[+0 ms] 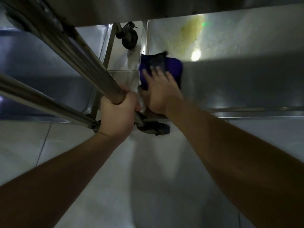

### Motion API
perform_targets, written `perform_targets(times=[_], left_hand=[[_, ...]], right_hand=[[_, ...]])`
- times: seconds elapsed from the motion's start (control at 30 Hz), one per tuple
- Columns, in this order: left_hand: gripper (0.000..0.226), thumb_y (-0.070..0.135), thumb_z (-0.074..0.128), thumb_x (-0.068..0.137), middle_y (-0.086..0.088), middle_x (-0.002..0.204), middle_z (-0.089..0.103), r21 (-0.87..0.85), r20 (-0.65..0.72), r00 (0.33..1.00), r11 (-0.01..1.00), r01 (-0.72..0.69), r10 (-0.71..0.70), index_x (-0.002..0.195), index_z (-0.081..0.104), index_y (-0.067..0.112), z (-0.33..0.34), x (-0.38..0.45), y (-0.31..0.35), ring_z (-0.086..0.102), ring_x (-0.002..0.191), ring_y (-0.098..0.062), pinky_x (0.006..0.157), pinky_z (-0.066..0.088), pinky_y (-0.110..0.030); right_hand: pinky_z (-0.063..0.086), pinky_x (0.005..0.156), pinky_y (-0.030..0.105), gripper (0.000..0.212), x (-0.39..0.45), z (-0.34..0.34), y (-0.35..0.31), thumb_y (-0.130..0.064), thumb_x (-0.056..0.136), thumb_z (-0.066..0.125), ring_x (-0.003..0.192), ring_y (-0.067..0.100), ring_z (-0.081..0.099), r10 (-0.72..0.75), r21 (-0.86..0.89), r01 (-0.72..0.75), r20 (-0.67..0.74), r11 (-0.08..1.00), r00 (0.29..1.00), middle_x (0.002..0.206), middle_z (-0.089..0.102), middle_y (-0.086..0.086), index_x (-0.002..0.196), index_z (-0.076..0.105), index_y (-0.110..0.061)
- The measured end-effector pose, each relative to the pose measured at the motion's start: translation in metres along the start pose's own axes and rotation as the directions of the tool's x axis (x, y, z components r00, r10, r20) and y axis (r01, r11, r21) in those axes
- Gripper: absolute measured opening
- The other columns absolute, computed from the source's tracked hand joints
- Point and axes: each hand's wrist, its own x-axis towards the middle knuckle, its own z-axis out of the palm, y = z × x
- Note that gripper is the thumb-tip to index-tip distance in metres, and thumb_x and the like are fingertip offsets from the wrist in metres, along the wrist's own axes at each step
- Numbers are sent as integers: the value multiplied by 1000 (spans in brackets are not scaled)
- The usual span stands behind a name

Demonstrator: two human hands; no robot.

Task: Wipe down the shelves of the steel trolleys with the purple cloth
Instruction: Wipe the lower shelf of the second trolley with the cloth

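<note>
I look steeply down between two steel trolleys. My right hand (160, 91) presses the purple cloth (174, 66) flat, fingers spread, on the near left corner of the right trolley's lower shelf (238, 79). The cloth is blurred with motion. A yellowish smear (184, 37) marks that shelf further back. My left hand (117, 113) grips the steel handle tube (92, 69) of the left trolley, fingers curled round it.
The left trolley's lower shelf (41, 63) lies at the left under its handle bars. A black caster wheel (129, 37) stands at the back between the trolleys, another caster (154, 128) near my left hand. Pale tiled floor (148, 178) spreads below.
</note>
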Motion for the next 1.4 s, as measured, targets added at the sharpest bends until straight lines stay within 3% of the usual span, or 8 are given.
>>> perform_targets(times=[0.13,0.27,0.43,0.7,0.9,1.07,1.23,1.4], left_hand=[[29,7,57,73,1,51,52,-37,31,1000,999,3,-2,56,55,30,-2,2,1,55,54,-22,59,50,-31],[21,10,58,71,-1,51,48,-84,12,1000,996,25,-25,62,52,28,-1,1,-5,53,55,-24,60,50,-35],[20,17,58,68,2,50,46,-149,45,999,989,16,-9,58,53,34,0,3,-10,48,50,-16,59,47,-35],[19,16,59,67,2,53,48,-192,70,998,981,7,6,61,54,33,-1,4,-11,49,52,-18,55,47,-32],[23,12,58,71,3,52,53,-163,87,994,985,-53,68,62,55,33,-3,4,-12,52,50,-21,56,47,-31],[20,14,59,70,3,52,52,-147,49,998,989,-18,26,61,53,32,-2,3,-12,53,51,-20,52,48,-32],[22,16,59,70,3,51,51,-146,86,996,989,32,-19,60,54,35,-4,4,-14,50,46,-15,48,46,-33],[34,4,58,74,4,52,54,-95,68,997,995,-16,23,59,58,34,-5,3,-11,54,52,-20,57,48,-37]], right_hand=[[4,128,40,68,-11,-7,24,-53,105,24,159,17,6,-223,-27,225,55,974,973,173,10,3,166,12,-27],[11,127,43,66,-25,-24,86,-51,106,30,158,22,14,14,-88,-16,-30,996,999,169,24,11,165,19,-22],[1,128,49,71,27,-23,56,-55,105,21,160,24,-2,223,19,-222,-36,975,974,174,4,7,166,8,-21],[13,125,48,64,52,-10,24,-51,105,29,157,24,19,-172,-73,167,-63,983,983,168,29,7,163,23,-25],[-7,123,25,59,-43,-3,53,-58,101,27,155,0,5,-574,36,578,186,815,797,167,28,-9,158,19,-46],[14,125,44,59,26,-14,44,-49,105,39,155,22,23,-406,-62,408,39,911,913,166,33,8,161,28,-34],[8,126,48,69,89,-8,10,-51,103,30,158,23,15,-36,76,38,-32,996,999,169,26,6,165,16,-25],[4,126,44,73,16,9,6,-59,98,19,159,19,9,-221,34,221,16,975,975,172,16,2,164,19,-28]])
